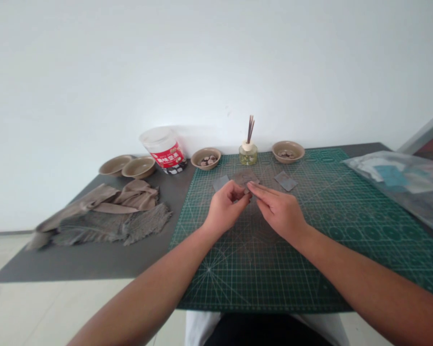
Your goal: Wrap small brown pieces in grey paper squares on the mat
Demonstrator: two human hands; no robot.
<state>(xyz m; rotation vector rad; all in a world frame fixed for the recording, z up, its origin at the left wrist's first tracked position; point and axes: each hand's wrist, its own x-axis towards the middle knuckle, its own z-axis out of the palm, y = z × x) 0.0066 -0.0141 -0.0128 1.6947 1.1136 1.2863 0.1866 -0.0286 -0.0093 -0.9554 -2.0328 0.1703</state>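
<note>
My left hand (226, 204) is closed in a pinch around a small grey-brown piece (247, 191), mostly hidden by the fingers. Against the same spot lie the fingertips of my right hand (279, 209), held together and partly stretched; what sits under them is hard to make out. Just beyond the hands a brownish-grey square (246, 176) rests on the green cutting mat (216, 283). Two more thin grey squares flank it: a left square (221, 182), partly behind my left hand, and a right square (286, 181).
At the back stand a bowl of small round pieces (206, 158), a reed diffuser (248, 153) and another bowl (288, 152). Leftward are a red-labelled tub (164, 151), two tan bowls (139, 167) and crumpled cloths (108, 216). A plastic bag (400, 178) lies right.
</note>
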